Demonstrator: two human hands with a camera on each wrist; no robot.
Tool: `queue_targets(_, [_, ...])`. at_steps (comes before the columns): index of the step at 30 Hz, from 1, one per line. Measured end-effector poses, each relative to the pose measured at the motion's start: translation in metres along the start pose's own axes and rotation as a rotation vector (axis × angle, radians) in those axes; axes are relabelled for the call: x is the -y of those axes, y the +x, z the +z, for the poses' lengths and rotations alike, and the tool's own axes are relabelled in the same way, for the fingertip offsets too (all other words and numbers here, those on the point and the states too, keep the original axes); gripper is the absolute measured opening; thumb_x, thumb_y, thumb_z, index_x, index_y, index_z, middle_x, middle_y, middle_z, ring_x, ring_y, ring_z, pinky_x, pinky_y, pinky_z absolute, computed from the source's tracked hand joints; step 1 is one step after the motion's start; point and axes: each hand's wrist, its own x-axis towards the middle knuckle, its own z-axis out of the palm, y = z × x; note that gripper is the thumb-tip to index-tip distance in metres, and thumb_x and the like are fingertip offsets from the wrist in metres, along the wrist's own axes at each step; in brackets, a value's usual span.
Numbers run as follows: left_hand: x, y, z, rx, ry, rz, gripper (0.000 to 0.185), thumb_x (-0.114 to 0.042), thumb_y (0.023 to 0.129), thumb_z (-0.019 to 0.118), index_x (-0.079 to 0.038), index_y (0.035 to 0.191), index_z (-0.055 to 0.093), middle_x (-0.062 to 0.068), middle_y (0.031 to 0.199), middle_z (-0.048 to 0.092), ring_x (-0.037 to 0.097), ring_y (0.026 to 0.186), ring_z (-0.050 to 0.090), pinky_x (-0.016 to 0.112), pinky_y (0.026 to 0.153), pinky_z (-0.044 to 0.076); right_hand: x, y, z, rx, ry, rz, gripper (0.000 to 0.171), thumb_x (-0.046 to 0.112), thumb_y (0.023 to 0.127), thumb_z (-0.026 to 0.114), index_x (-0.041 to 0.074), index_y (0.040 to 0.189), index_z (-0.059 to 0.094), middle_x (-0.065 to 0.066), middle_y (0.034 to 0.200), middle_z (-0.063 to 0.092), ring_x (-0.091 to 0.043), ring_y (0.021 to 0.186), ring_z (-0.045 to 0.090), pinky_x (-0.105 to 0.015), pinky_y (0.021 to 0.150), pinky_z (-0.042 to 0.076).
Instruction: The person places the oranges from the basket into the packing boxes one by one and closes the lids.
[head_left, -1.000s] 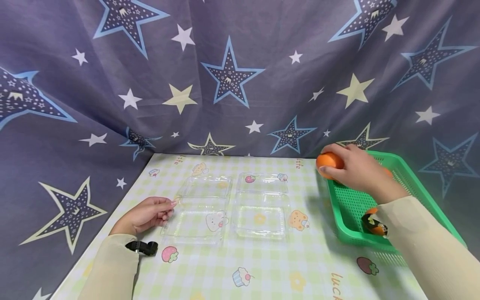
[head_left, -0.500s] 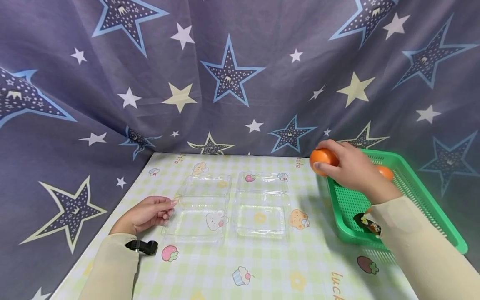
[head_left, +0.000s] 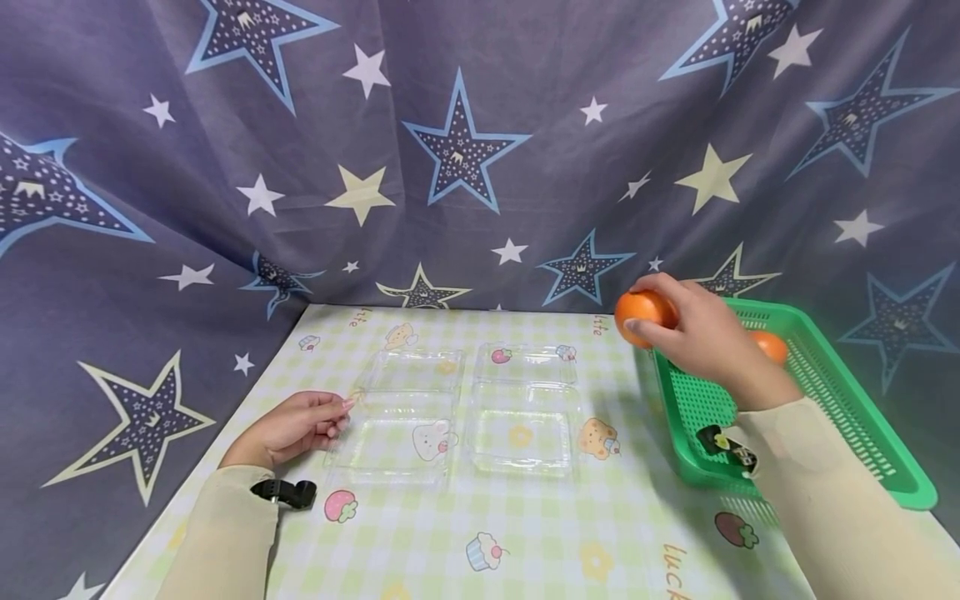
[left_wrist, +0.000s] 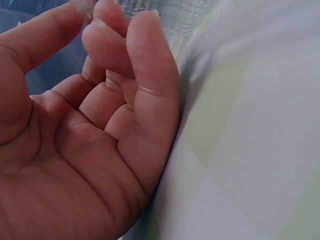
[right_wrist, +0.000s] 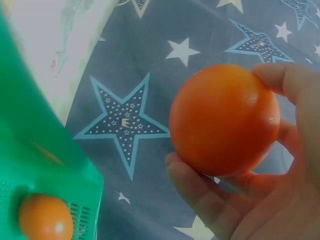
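My right hand [head_left: 701,337] grips an orange [head_left: 643,318] above the far left rim of a green basket [head_left: 678,454]. Thumb and fingers wrap the fruit's sides in the right wrist view. At the left, my left hand [head_left: 296,429] pinches the left edge of a clear plastic clamshell box [head_left: 393,442] between thumb and index finger; its other fingers curl loosely near the tabletop in the left wrist view. The box lies unfolded on the table. A second clear clamshell box [head_left: 521,442], also unfolded, lies just to its right.
Another orange [head_left: 770,345] sits inside the basket, partly behind my right wrist. A checked cloth [head_left: 555,542] with printed cartoons covers the table. Behind it hangs a dark star-patterned curtain [head_left: 450,242].
My right hand has moved slightly up and left with the orange, and the second orange in the basket shows more. My left hand and both boxes have stayed put.
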Motion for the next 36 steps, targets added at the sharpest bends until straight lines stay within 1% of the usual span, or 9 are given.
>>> queue_targets(4, [0.000, -0.001, -0.001, 0.013, -0.002, 0.011, 0.023, -0.026, 0.108, 0.056, -0.005, 0.100, 0.061, -0.004, 0.084, 0.062, 0.005, 0.071, 0.057, 0.025, 0.068, 0.058, 0.003, -0.001, 0.001, -0.025, 0.032, 0.003, 0.054, 0.056, 0.096, 0.066, 0.028, 0.140, 0.054, -0.018, 0.129, 0.059, -0.038, 0.106, 0.057, -0.057, 0.080, 0.055])
queue_targets(9, [0.001, -0.001, -0.001, 0.017, -0.010, 0.015, 0.022, -0.024, 0.108, 0.056, -0.005, 0.100, 0.061, -0.004, 0.084, 0.062, 0.005, 0.071, 0.058, 0.025, 0.068, 0.058, 0.008, -0.003, 0.003, -0.059, 0.087, -0.004, 0.053, 0.050, 0.097, 0.068, 0.026, 0.141, 0.053, -0.017, 0.129, 0.060, -0.037, 0.104, 0.058, -0.053, 0.078, 0.056])
queue_targets(14, [0.002, -0.001, -0.001, 0.003, -0.018, 0.004, 0.022, -0.024, 0.108, 0.057, -0.003, 0.101, 0.061, -0.003, 0.084, 0.062, 0.006, 0.071, 0.058, 0.025, 0.068, 0.058, 0.013, -0.003, 0.006, -0.082, 0.139, -0.036, 0.049, 0.042, 0.097, 0.071, 0.022, 0.138, 0.052, -0.016, 0.127, 0.059, -0.035, 0.102, 0.058, -0.051, 0.078, 0.057])
queue_targets(20, [0.001, 0.000, -0.001, 0.008, -0.015, 0.007, 0.022, -0.024, 0.108, 0.057, -0.003, 0.102, 0.061, -0.003, 0.085, 0.063, 0.006, 0.071, 0.058, 0.025, 0.069, 0.058, 0.019, -0.004, 0.011, -0.096, 0.208, -0.075, 0.050, 0.035, 0.097, 0.073, 0.015, 0.137, 0.051, -0.017, 0.129, 0.056, -0.035, 0.108, 0.055, -0.052, 0.081, 0.059])
queue_targets(23, [0.000, 0.001, 0.000, -0.005, -0.023, -0.001, 0.022, -0.024, 0.107, 0.058, -0.003, 0.102, 0.061, -0.002, 0.085, 0.063, 0.006, 0.072, 0.059, 0.026, 0.069, 0.058, 0.021, -0.004, 0.013, -0.096, 0.231, -0.068, 0.053, 0.035, 0.096, 0.074, 0.014, 0.138, 0.050, -0.015, 0.128, 0.055, -0.033, 0.109, 0.055, -0.051, 0.082, 0.060])
queue_targets(29, [0.001, 0.005, 0.001, -0.003, -0.026, -0.001, 0.023, -0.025, 0.107, 0.059, -0.002, 0.103, 0.060, -0.001, 0.085, 0.064, 0.007, 0.072, 0.059, 0.026, 0.069, 0.058, 0.028, -0.006, 0.017, -0.083, 0.243, -0.019, 0.062, 0.041, 0.094, 0.075, 0.013, 0.141, 0.047, -0.012, 0.126, 0.054, -0.030, 0.103, 0.056, -0.042, 0.079, 0.058])
queue_targets(31, [0.001, 0.004, 0.001, 0.000, -0.021, 0.000, 0.023, -0.025, 0.107, 0.059, -0.002, 0.103, 0.060, -0.002, 0.085, 0.064, 0.007, 0.072, 0.059, 0.026, 0.069, 0.058, 0.032, -0.006, 0.019, -0.082, 0.245, -0.012, 0.063, 0.044, 0.093, 0.075, 0.012, 0.141, 0.048, -0.012, 0.127, 0.054, -0.029, 0.100, 0.057, -0.040, 0.078, 0.057])
queue_targets(33, [0.002, 0.003, 0.000, -0.016, -0.029, -0.010, 0.023, -0.025, 0.107, 0.060, -0.002, 0.102, 0.060, -0.001, 0.085, 0.064, 0.007, 0.072, 0.059, 0.026, 0.068, 0.058, 0.035, -0.007, 0.020, -0.083, 0.240, -0.006, 0.065, 0.048, 0.093, 0.074, 0.012, 0.141, 0.049, -0.012, 0.127, 0.053, -0.029, 0.099, 0.057, -0.038, 0.078, 0.055])
queue_targets(36, [0.002, 0.000, -0.002, -0.024, -0.026, -0.014, 0.024, -0.025, 0.107, 0.060, -0.002, 0.103, 0.060, 0.000, 0.086, 0.064, 0.007, 0.072, 0.059, 0.026, 0.068, 0.058, 0.040, -0.006, 0.022, -0.079, 0.243, -0.004, 0.067, 0.051, 0.093, 0.072, 0.012, 0.143, 0.051, -0.012, 0.127, 0.053, -0.028, 0.100, 0.056, -0.039, 0.079, 0.052])
